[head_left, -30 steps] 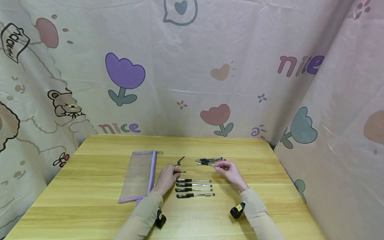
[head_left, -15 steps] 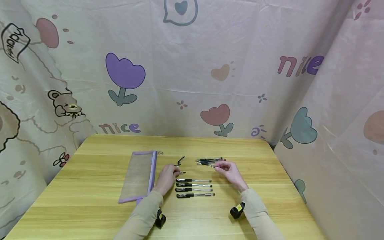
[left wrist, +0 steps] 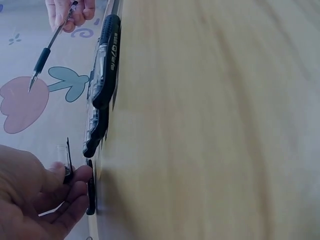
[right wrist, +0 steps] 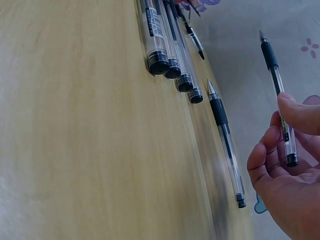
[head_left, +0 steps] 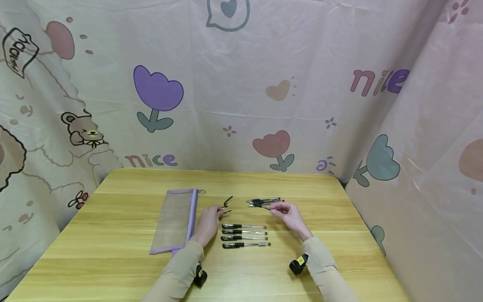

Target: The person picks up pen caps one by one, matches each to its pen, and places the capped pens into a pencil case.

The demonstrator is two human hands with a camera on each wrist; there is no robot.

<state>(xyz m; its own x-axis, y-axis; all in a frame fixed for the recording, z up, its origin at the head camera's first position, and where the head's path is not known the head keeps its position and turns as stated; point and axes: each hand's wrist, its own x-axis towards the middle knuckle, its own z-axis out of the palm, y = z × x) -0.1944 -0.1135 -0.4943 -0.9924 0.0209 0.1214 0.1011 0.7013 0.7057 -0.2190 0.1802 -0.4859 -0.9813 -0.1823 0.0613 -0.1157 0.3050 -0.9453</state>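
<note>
My left hand pinches a clear pen cap with a black clip between thumb and fingertips, above the table. My right hand holds an uncapped gel pen near its rear end, its metal tip pointing left, away from the palm. Behind that pen lie several uncapped pens; one uncapped pen shows on the table in the right wrist view. Loose caps lie just beyond the left fingers. Between the hands, several capped gel pens lie in a parallel row, caps to the left.
A mesh pouch with purple edging lies flat left of the left hand, its zip side toward the pens. The wooden table ends at a patterned curtain behind and at both sides.
My left hand has shifted slightly back and left with the cap, whose end now points upward to the right. The right hand stays in place with its pen.
</note>
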